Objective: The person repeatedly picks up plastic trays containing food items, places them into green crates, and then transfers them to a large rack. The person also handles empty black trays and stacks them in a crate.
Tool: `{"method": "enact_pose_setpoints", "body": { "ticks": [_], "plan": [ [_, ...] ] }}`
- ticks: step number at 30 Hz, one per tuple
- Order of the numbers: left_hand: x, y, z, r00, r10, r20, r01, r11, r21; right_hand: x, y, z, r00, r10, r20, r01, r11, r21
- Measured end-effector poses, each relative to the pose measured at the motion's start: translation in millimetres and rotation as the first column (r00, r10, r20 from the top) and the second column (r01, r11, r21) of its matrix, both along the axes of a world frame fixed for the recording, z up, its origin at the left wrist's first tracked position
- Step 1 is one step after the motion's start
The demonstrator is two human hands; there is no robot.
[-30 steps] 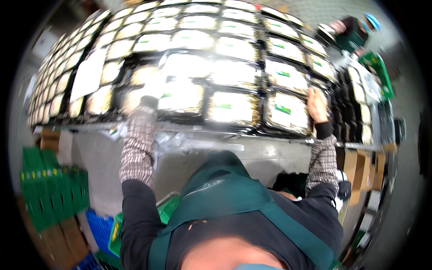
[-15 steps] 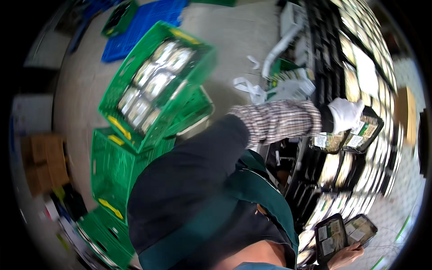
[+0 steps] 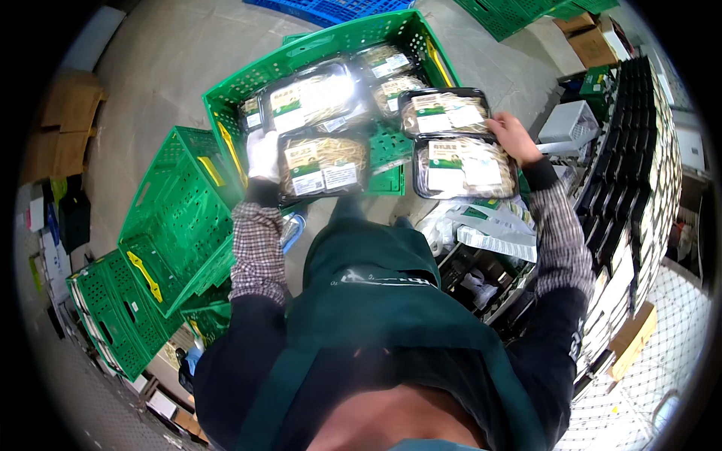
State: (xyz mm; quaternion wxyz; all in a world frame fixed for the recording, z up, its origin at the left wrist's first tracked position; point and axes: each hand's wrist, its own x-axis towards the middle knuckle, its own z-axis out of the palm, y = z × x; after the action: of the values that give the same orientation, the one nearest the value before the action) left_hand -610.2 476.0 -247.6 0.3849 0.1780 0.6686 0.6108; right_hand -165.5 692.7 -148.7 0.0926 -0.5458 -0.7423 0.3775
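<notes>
My left hand (image 3: pixel 263 154), in a white glove, grips two black-tray packs of pale stringy food under clear film, one lower (image 3: pixel 323 165) and one above it (image 3: pixel 308 98). My bare right hand (image 3: pixel 511 139) grips two similar packs, one upper (image 3: pixel 444 113) and one lower (image 3: pixel 464 165), at their right edge. Both pairs are held over the near part of a green perforated crate (image 3: pixel 331 45). Inside it are several more packs (image 3: pixel 383 62), with part of the green bottom showing between my hands.
Green crates (image 3: pixel 180 218) stand at the left, beside cardboard (image 3: pixel 71 113). A blue plastic pallet (image 3: pixel 323 7) lies beyond. At the right are rows of black-tray packs (image 3: pixel 632 150), a white plastic container (image 3: pixel 568 124) and plastic bags (image 3: pixel 489 229).
I have turned from the packed table to the green crate. Both hands have carried pairs of packs from the table over to the crate.
</notes>
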Motion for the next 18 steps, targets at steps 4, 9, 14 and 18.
{"method": "enact_pose_setpoints", "body": {
  "ticks": [4,9,14,18],
  "plan": [
    [-26.8,-15.9,-13.0,0.887,-0.461,-0.008,0.440,0.852,-0.285,-21.9,74.7,-36.7,0.831,0.359,0.426,-0.251,0.924,-0.289],
    [-18.3,2.0,-66.4,0.337,-0.917,-0.213,0.704,0.396,-0.589,-21.1,120.3,-6.0,0.755,0.556,0.347,-0.392,0.807,-0.441],
    [7.9,26.4,-128.5,0.393,-0.732,0.557,0.857,0.073,-0.510,-17.5,130.0,-4.3,0.918,0.365,0.152,-0.239,0.818,-0.523],
    [0.2,16.7,-141.4,0.445,-0.877,0.180,0.570,0.122,-0.813,-44.4,122.4,-0.8,0.875,0.474,0.096,-0.368,0.781,-0.504]
  ]
}}
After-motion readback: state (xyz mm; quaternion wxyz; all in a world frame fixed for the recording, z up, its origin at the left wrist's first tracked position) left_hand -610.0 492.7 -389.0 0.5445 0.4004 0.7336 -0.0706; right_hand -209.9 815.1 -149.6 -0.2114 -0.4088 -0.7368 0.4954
